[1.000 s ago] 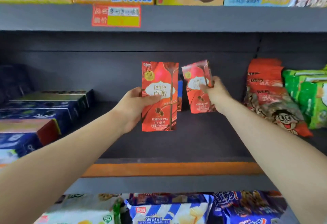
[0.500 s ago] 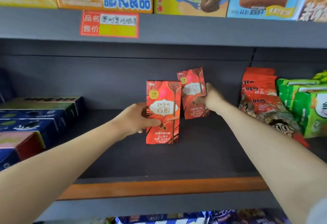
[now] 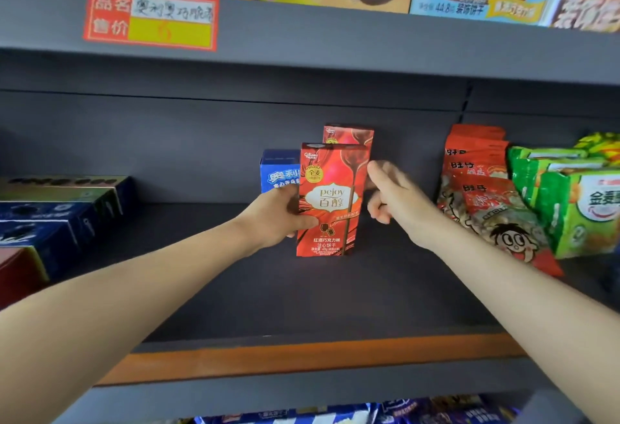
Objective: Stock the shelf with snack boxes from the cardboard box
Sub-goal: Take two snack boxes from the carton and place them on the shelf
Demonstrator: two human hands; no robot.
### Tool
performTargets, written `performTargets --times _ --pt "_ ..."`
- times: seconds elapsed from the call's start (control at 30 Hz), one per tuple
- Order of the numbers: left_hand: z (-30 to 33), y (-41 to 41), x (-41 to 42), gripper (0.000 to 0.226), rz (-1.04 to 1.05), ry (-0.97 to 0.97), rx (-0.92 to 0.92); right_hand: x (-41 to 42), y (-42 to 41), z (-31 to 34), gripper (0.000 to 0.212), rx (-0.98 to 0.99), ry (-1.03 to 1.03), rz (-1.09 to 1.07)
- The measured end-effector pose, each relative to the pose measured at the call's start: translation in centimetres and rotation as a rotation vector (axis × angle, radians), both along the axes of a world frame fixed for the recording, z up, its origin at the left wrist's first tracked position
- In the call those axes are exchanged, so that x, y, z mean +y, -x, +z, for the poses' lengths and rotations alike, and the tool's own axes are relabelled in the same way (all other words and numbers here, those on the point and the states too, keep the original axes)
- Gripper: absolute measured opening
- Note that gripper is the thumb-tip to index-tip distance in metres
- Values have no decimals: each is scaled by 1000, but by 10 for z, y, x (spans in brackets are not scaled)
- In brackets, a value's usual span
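Note:
My left hand (image 3: 280,217) grips a red Pejoy snack box (image 3: 330,200) by its left edge and holds it upright on the dark grey shelf (image 3: 302,296). A second red Pejoy box (image 3: 349,135) stands upright right behind it, only its top showing. My right hand (image 3: 391,195) hovers just right of both boxes, fingers loosely curled and holding nothing. A blue snack box (image 3: 280,170) stands behind and to the left. The cardboard box is out of view.
Blue boxes (image 3: 57,219) lie stacked at the shelf's left end. Red snack bags (image 3: 483,195) and green bags (image 3: 577,202) lean at the right. A red and yellow price tag (image 3: 151,21) hangs on the upper shelf's edge. More packets (image 3: 302,415) sit on the shelf below.
My right hand set its box upright at the back and let go. My left hand moved its box right and back, now in front of that one.

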State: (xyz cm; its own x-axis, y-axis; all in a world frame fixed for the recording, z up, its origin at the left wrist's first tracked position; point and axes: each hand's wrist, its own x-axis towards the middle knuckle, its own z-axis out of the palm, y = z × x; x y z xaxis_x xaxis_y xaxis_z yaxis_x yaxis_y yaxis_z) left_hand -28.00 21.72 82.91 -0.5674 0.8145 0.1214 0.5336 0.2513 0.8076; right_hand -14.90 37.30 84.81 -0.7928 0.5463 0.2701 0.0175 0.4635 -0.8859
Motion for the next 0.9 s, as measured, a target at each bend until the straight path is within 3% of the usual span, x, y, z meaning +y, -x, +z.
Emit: performTargets --times 0.1,0.2,0.27,0.37,0.43,0.53,0.9 --pt "-4 -5 18 42 -7 -11 34 -9 -19 -4 24 -40 -108 85" --pt "-1 -11 28 48 32 10 278 10 -12 -11 37 7 -136 -89" --pt "2 -12 27 53 41 42 592 29 -9 -14 35 14 -128 -170" --pt "3 -1 19 57 87 238 1180 51 -8 -13 29 7 -133 -243" --pt "-1 14 17 61 80 307 1443 62 -8 -10 28 -12 -128 -291" --pt "-1 30 26 68 112 303 1559 77 -3 -9 30 -31 -153 -381" --pt "-8 44 45 76 57 264 1636 100 46 0 36 -207 -317 -625"
